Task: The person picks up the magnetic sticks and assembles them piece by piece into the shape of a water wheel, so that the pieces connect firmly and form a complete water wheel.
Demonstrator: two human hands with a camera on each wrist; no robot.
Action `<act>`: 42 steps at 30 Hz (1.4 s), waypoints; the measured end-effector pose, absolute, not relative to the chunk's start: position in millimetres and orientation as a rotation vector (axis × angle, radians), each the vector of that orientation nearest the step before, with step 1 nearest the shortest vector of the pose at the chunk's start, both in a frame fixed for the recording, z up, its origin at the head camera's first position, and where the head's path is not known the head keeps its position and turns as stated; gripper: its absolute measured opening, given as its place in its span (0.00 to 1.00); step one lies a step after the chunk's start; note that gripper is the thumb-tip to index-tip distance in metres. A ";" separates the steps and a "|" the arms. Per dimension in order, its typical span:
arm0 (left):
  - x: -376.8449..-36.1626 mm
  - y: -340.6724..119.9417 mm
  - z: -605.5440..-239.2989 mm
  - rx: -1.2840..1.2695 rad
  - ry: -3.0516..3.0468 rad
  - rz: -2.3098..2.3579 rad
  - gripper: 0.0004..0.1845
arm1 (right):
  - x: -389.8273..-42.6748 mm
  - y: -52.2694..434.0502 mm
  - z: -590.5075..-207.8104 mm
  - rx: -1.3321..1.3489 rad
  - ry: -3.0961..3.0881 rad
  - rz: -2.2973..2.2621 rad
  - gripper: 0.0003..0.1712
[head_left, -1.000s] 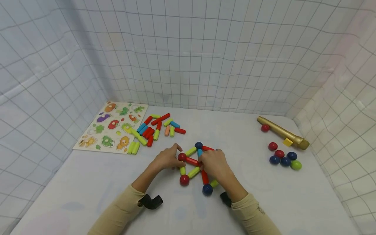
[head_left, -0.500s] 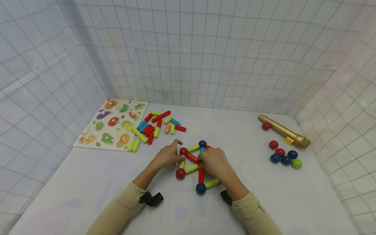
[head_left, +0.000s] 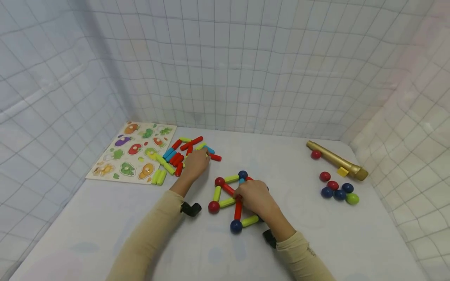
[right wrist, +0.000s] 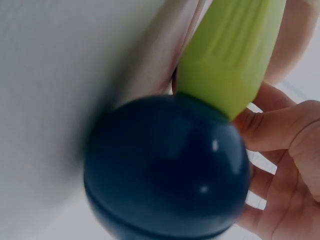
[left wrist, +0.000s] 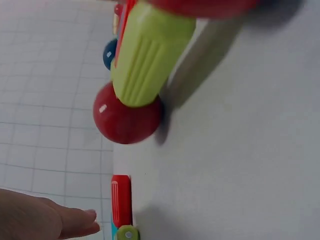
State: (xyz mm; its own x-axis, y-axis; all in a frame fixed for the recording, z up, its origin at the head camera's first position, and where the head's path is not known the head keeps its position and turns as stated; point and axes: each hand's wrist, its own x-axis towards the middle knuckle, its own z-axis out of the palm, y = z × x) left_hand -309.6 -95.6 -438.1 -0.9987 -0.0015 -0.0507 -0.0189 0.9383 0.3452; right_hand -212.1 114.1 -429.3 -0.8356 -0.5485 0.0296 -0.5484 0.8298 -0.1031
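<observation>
A flat frame of red and green sticks (head_left: 227, 202) joined by red and blue balls (head_left: 213, 207) lies mid-table. My right hand (head_left: 242, 193) grips it at its middle. In the right wrist view the fingers (right wrist: 280, 130) curl behind a green stick (right wrist: 225, 55) that ends in a blue ball (right wrist: 165, 170). My left hand (head_left: 197, 158) lies over the pile of loose sticks (head_left: 177, 156) at the back left. In the left wrist view a straight fingertip (left wrist: 75, 222) hovers beside a red stick (left wrist: 121, 200), apart from it. A red ball (left wrist: 127, 120) and green stick (left wrist: 150, 55) of the frame fill that view.
A vegetable puzzle board (head_left: 133, 152) sits at the far left. At the right are a gold tube (head_left: 334, 159), a small yellow piece (head_left: 342, 171), and several loose red, blue and green balls (head_left: 337, 191). Grid-patterned cloth walls enclose the table.
My left hand let go of the frame's red corner ball and moved back-left onto the stick pile. The frame shifted slightly left and toward me under my right hand.
</observation>
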 end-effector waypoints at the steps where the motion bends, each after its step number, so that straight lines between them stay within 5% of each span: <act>1: -315.7 -95.6 -439.4 -0.025 3.062 0.489 0.16 | -211.5 113.7 -430.7 -0.900 3.016 -0.162 0.10; 14: -332.5 -99.8 -442.1 -0.056 2.984 0.352 0.15 | -211.1 110.1 -435.8 -0.906 3.121 -0.081 0.05; 20: -308.8 -107.7 -422.4 -0.110 2.891 0.583 0.18 | -214.2 111.2 -435.2 -0.890 3.115 -0.070 0.07; 28: -256.7 -105.5 -395.1 0.249 2.740 0.707 0.16 | -217.4 113.4 -430.9 -0.840 3.105 -0.061 0.06; 36: -235.5 -89.9 -406.1 0.250 2.599 0.630 0.16 | -216.4 112.8 -430.1 -0.816 3.089 -0.111 0.08; 42: -237.9 -86.2 -416.9 0.170 2.574 0.735 0.27 | -215.7 112.9 -429.9 -0.783 3.077 -0.123 0.07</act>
